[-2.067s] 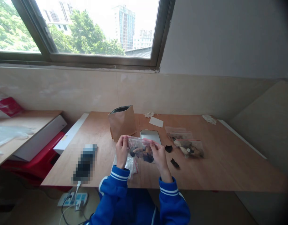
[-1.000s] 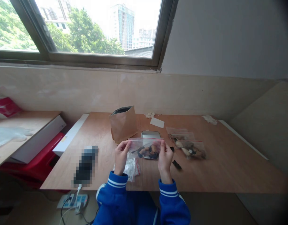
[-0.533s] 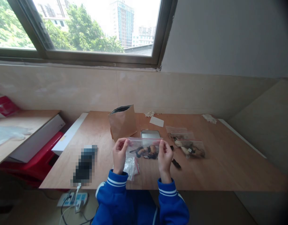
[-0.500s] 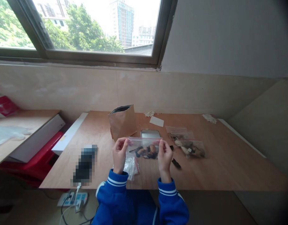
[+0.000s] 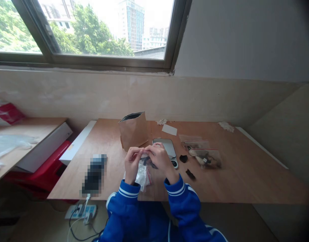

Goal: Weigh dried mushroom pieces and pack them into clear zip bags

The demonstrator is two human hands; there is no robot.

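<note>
My left hand (image 5: 132,165) and my right hand (image 5: 159,159) meet above the table, both pinching the top of a clear zip bag (image 5: 147,162) with dark pieces inside. The hands hide most of it. A crumpled clear plastic bag (image 5: 142,177) lies just beneath them. Behind my right hand is a flat silver digital scale (image 5: 165,147). To the right, two zip bags of dried mushroom-like pieces (image 5: 206,158) lie together, and two loose dark pieces (image 5: 183,158) rest near them. A kraft paper pouch (image 5: 133,131) stands behind my left hand.
The wooden table (image 5: 220,181) also holds a pixelated object (image 5: 93,173), a white card (image 5: 169,129) and tissue scraps (image 5: 226,126). A power strip (image 5: 81,211) lies on the floor below the front edge. A red stool (image 5: 41,174) and side table (image 5: 26,129) stand left.
My hands have come together at the middle, my right hand moving left. The zip bag, held flat and open to view earlier, is now pinched between them and mostly hidden. The silver scale shows more.
</note>
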